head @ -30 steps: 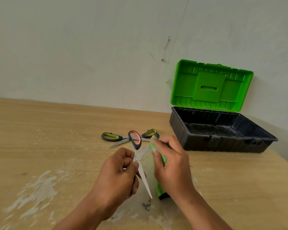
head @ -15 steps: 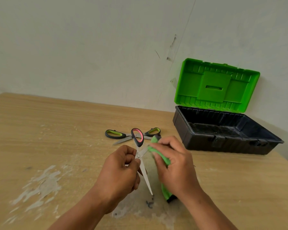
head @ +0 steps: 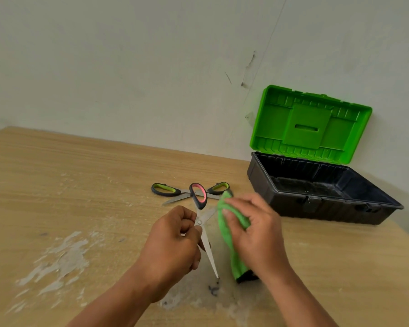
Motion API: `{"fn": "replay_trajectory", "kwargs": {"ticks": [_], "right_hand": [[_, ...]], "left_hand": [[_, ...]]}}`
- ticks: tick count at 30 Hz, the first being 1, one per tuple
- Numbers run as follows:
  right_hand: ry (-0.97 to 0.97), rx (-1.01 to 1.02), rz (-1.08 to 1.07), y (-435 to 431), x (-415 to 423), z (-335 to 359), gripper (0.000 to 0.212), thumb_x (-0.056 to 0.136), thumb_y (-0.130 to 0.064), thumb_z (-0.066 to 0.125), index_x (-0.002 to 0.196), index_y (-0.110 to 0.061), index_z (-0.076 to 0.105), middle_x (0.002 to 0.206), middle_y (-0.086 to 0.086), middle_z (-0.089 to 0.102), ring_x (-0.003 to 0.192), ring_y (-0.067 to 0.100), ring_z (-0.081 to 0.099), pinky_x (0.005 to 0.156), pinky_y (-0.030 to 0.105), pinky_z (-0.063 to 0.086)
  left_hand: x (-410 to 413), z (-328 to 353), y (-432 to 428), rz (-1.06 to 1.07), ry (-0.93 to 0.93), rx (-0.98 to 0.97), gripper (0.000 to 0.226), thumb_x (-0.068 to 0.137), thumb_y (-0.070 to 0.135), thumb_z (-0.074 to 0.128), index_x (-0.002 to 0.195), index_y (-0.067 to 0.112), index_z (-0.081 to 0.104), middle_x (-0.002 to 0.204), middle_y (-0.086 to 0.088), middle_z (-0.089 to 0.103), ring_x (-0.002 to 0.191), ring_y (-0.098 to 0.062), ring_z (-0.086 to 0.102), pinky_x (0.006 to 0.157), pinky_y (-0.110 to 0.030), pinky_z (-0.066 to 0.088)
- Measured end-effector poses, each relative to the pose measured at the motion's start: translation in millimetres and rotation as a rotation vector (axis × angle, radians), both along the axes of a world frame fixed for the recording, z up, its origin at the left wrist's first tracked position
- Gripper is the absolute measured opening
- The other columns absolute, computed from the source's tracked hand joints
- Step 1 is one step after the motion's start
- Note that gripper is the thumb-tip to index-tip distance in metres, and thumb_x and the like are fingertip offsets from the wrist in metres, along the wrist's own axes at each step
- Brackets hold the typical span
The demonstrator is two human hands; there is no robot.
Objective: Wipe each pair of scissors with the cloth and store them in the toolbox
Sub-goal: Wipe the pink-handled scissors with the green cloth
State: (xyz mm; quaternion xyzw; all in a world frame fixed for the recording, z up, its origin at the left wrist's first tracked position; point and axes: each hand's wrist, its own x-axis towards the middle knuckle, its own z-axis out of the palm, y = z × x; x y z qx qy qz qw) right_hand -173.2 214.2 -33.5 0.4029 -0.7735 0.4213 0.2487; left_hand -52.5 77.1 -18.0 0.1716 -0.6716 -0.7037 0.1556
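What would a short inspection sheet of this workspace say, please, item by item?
Surface: wooden table, with white worn patches near the front.
Job's things: pink-handled scissors held with blades open; green-handled scissors lying open on the table behind them; green cloth against one blade of the held pair; toolbox at the right, its lid up, no scissors seen inside.
Clutter: small dark scrap on the table below the blade tip.
Hands: left hand grips the pink-handled scissors near the pivot; right hand holds the cloth.
Cables: nothing seen.
Surroundings: pale wall with scuff marks.
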Motion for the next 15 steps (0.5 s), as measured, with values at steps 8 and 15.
{"fn": "replay_trajectory", "kwargs": {"ticks": [8, 15], "right_hand": [[0.105, -0.129, -0.010, 12.7, 3.5, 6.4, 0.025, 0.093, -0.016, 0.068, 0.111, -0.001, 0.076, 0.106, 0.006, 0.070, 0.101, 0.012, 0.068, 0.088, 0.019, 0.056], [0.070, 0.043, 0.135, -5.9, 13.1, -3.8, 0.022, 0.088, -0.012, 0.080, 0.109, -0.008, 0.079, 0.104, 0.001, 0.073, 0.096, 0.009, 0.070, 0.086, 0.016, 0.055]], "left_hand": [[-1.5, 0.7, -1.7, 0.037, -0.009, -0.033, 0.010, 0.101, 0.004, 0.048, 0.096, 0.006, 0.057, 0.057, -0.005, 0.059, 0.039, -0.016, 0.045, 0.039, -0.022, 0.035], [-2.3, -4.8, -2.1, 0.032, -0.010, -0.039, 0.009, 0.101, 0.004, 0.048, 0.096, 0.006, 0.056, 0.050, 0.000, 0.056, 0.038, -0.016, 0.045, 0.039, -0.021, 0.036]]}}
